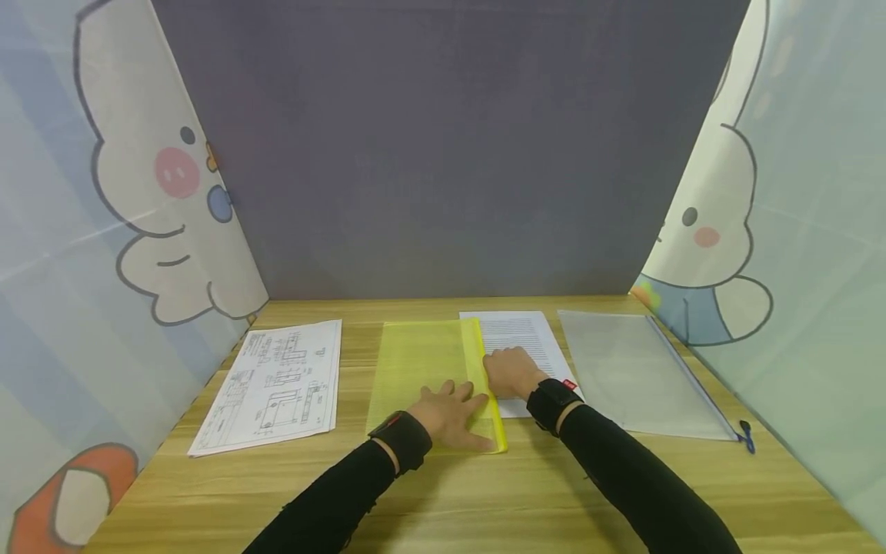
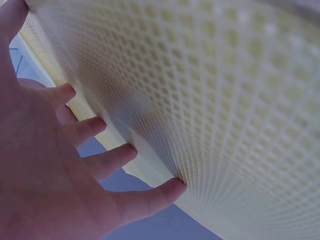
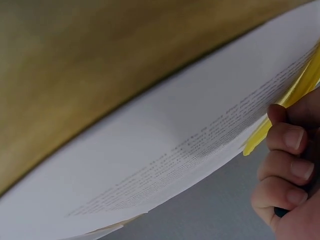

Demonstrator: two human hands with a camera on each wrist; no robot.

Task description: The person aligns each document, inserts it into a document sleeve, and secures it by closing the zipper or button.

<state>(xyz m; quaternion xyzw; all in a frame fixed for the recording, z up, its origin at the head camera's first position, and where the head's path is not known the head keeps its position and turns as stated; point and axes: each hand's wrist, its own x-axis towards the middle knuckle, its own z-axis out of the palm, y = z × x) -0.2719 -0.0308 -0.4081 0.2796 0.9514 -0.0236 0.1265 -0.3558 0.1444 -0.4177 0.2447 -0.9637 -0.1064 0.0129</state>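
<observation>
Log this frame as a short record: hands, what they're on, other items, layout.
left hand: fingers spread, resting on yellow folder
right hand: fingers curled, pinching the folder's right edge
yellow folder: flat on table, mesh-patterned
text sheet: right of yellow folder, left edge partly beneath it
drawing: far left, apart from yellow folder
clear folder: right of text sheet, blue tab at near right corner
unclear: dark item by right fingers

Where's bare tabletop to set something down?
Front left, between the drawing sheet and left forearm; front right, between the translucent folder and right forearm. A narrower bare strip separates the drawing sheet from the yellow folder. Crowded: the centre, with the left hand and right hand at the yellow folder, which overlaps the printed sheet.
</observation>
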